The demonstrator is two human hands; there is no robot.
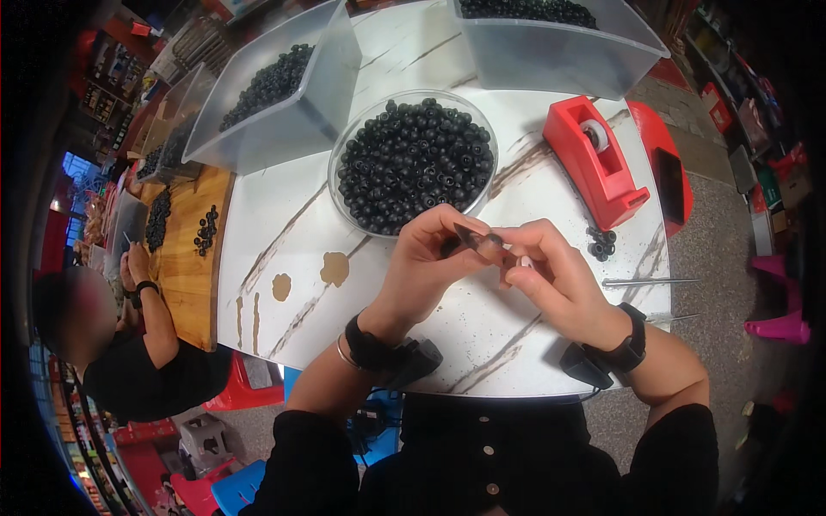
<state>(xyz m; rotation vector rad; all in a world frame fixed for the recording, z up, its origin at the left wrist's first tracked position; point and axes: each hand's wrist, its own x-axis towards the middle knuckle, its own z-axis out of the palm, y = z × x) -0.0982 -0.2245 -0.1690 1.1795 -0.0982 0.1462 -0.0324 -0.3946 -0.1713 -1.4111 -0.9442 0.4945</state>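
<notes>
Over the near side of the white table (482, 344), my left hand (430, 262) and my right hand (555, 271) are closed and meet fingertip to fingertip. Between the left fingers a thin, dark, pointed piece (467, 236) sticks out. A small brownish rounded thing (490, 248) shows where the fingertips meet; its kind is unclear. What my right fingers pinch is mostly hidden. Just beyond my hands stands a clear round bowl (332, 163) heaped with small black round parts (417, 163), some with a visible hole.
Clear plastic bins (340, 86) of black parts stand at the far side. To the right are a red tape dispenser (594, 159), loose black parts (601, 244) and a thin metal rod (650, 282). At the left, a person (138, 353) works at a wooden table (194, 275).
</notes>
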